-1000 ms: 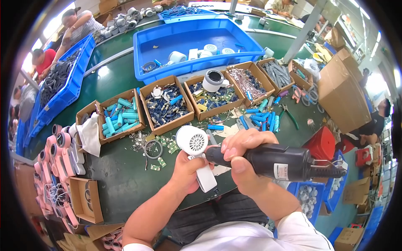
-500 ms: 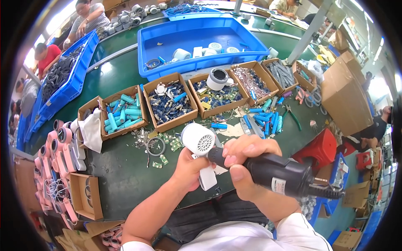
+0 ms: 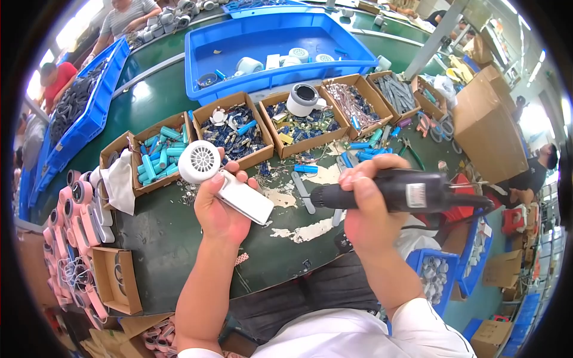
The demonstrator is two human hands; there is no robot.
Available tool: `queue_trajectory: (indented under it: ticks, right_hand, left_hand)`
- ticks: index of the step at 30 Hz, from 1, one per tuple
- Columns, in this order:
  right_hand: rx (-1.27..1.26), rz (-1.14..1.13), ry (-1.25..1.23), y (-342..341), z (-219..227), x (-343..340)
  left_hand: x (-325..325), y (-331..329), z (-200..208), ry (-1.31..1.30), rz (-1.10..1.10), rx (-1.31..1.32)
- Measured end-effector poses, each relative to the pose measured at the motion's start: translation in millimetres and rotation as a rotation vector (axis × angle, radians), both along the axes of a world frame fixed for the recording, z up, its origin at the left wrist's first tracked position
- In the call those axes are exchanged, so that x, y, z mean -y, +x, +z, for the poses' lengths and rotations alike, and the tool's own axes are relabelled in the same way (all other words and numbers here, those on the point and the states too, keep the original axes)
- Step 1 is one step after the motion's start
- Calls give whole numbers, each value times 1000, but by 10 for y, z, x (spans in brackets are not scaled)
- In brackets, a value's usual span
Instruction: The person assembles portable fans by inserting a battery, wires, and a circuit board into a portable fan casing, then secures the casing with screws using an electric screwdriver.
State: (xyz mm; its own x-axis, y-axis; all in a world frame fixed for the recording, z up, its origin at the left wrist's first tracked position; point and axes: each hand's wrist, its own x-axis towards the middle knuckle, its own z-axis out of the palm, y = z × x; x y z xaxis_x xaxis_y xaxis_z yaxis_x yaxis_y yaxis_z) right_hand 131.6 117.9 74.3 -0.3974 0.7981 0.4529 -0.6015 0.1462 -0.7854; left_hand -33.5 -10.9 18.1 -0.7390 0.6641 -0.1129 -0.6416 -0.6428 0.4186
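Note:
My left hand is closed around a small white handheld fan, its round slotted head at the upper left and its flat handle pointing down to the right. In my right hand is a black electric screwdriver, gripped around its front part, with its nose pointing left toward the fan. A gap separates the nose from the fan; I cannot make out a bit in it. Below the nose, on the worktop, lie grey flat strips beside a blue battery cell.
Cardboard boxes hold teal battery cells, circuit boards and wires. Behind them stands a blue bin with white fan parts. Pink fans are heaped on the left. Green-handled pliers and scissors lie at right.
The screwdriver's nose has come away from the fan. My left hand has carried the fan left and up, tilting its handle to the right. The head view has shifted slightly.

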Motion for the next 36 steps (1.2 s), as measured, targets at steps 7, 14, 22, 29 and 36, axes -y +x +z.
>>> queue_trajectory:
  ticks: [7,14,22,29,36]
  right_hand:
    - [150,-43,-24,-166,-292,-1]
    - [78,-64,-81,-124,-176,-44]
    - [-189,151,-154,97,374,-29]
    - [-193,157,-142,129,412,-32]
    - [-204,163,-134,125,423,-17]
  left_hand:
    - [-6,64,-69,-39,-68,-49]
    - [-43,136,-40,-165,-86,-95]
    - [-43,316,25,-303,-329,-196]
    - [-26,411,-39,-297,-442,-189]
    - [-48,441,-34,-306,-437,-157]
